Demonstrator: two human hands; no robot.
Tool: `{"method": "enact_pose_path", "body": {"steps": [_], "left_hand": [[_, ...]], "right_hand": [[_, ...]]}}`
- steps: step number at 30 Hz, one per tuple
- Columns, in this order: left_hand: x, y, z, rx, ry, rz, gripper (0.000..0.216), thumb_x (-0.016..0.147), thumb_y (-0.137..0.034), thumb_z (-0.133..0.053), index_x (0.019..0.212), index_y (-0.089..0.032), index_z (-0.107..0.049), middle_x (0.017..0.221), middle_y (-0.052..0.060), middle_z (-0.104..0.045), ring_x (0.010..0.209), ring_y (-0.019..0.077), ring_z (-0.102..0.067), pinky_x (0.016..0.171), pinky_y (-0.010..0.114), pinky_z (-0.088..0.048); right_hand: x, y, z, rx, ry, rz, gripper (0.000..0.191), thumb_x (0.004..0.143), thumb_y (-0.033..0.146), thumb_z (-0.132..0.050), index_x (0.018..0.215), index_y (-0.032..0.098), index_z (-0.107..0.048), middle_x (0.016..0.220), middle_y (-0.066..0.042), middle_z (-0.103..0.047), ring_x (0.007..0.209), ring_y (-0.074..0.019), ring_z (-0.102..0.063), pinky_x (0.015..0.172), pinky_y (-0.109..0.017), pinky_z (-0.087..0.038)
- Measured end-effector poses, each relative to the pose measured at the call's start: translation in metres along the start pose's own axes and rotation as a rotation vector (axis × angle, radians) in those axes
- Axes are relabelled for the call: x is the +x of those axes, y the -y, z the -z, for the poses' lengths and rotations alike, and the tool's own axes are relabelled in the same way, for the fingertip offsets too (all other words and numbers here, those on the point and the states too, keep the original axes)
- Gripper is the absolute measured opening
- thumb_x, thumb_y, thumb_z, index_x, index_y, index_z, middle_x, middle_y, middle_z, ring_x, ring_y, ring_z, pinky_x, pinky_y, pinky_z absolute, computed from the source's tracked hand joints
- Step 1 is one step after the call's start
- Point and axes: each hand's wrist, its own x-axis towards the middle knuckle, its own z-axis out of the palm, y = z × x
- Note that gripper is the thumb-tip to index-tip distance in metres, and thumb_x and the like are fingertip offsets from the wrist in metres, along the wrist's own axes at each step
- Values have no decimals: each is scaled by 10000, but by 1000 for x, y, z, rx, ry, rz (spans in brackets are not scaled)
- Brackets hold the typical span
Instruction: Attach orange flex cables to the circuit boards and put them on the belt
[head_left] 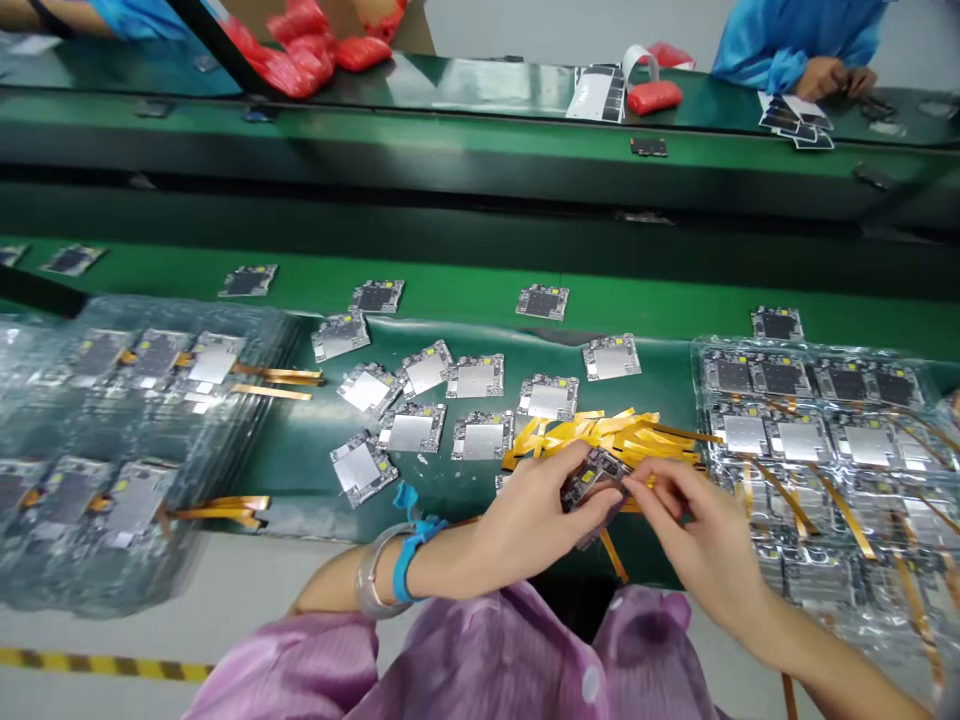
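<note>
Between thumb and fingers, my left hand grips a small circuit board low in front of me. My right hand is at the board's right edge, thumb and forefinger pinched together; whatever is between those fingertips is hidden. An orange flex cable hangs down below the board. Just beyond my hands lies a pile of orange flex cables. To the left, several circuit boards with silver shields are spread over the green bench.
Clear plastic trays with boards and cables are stacked on the right, more trays on the left. Behind runs a green conveyor belt carrying boards. Across it, a person's blue sleeves and hands show beside label sheets and red packets.
</note>
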Motion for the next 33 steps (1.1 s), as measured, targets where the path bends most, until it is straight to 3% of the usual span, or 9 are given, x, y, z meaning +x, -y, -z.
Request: {"method": "enact_pose_path", "body": {"steps": [2, 5, 6, 9, 13, 15, 22, 33], "left_hand": [[6, -1, 3, -65, 44, 21, 206, 886, -387, -613, 871, -197, -534, 745, -15, -597, 680, 151, -528, 625, 277, -415], [16, 1, 11, -211, 154, 20, 250, 880, -321, -603, 1082, -178, -574, 933, 30, -662, 806, 167, -595, 718, 288, -478], [19, 1, 13, -241, 188, 15, 264, 871, -314, -610, 1093, -174, -580, 955, 37, -665, 818, 165, -601, 723, 284, -484], [25, -1, 19, -245, 293, -7, 255, 863, -375, -637, 1000, -162, -619, 925, 38, -659, 794, 159, -588, 699, 274, -479], [28, -7, 22, -196, 418, -4, 264, 873, -402, -625, 981, -162, -642, 884, 19, -657, 756, 144, -563, 675, 262, -460], [27, -9, 23, -172, 436, 9, 223, 867, -375, -625, 943, -166, -629, 846, 3, -640, 727, 134, -546, 656, 254, -449], [24, -11, 23, -116, 472, 39, 182, 858, -338, -604, 897, -163, -629, 771, -12, -623, 648, 118, -499, 597, 243, -423], [27, -11, 22, -6, 599, 17, 209, 862, -372, -618, 905, -170, -647, 776, -8, -662, 618, 112, -521, 552, 221, -392]], "right_hand": [[-5, -4, 5, 13, 45, -5, 67, 961, 308, -593, 992, 249, -584, 679, 55, -444, 599, -125, -470, 598, -249, -423], [-7, -6, 19, 176, 189, -196, 313, 982, 393, -567, 1245, 292, -429, 780, 45, -504, 699, -141, -547, 658, -260, -485], [-6, -6, 24, 231, 241, -262, 317, 1002, 415, -528, 1264, 297, -394, 783, 48, -509, 704, -139, -553, 664, -261, -494], [0, -3, 35, 311, 377, -365, 178, 1049, 425, -414, 1051, 262, -484, 672, 65, -494, 607, -119, -510, 607, -240, -459], [10, 1, 33, 342, 426, -358, 254, 978, 434, -568, 850, 218, -605, 769, 4, -649, 729, -134, -608, 683, -257, -487], [13, 2, 30, 359, 421, -377, 246, 925, 438, -636, 835, 210, -658, 836, -22, -696, 785, -154, -654, 712, -271, -515], [11, 3, 26, 394, 471, -485, 225, 876, 420, -655, 810, 208, -686, 725, -35, -736, 663, -171, -700, 564, -262, -527], [20, 4, 30, 377, 720, -497, 161, 886, 319, -646, 766, 215, -669, 746, -35, -767, 704, -179, -725, 607, -259, -552]]}}
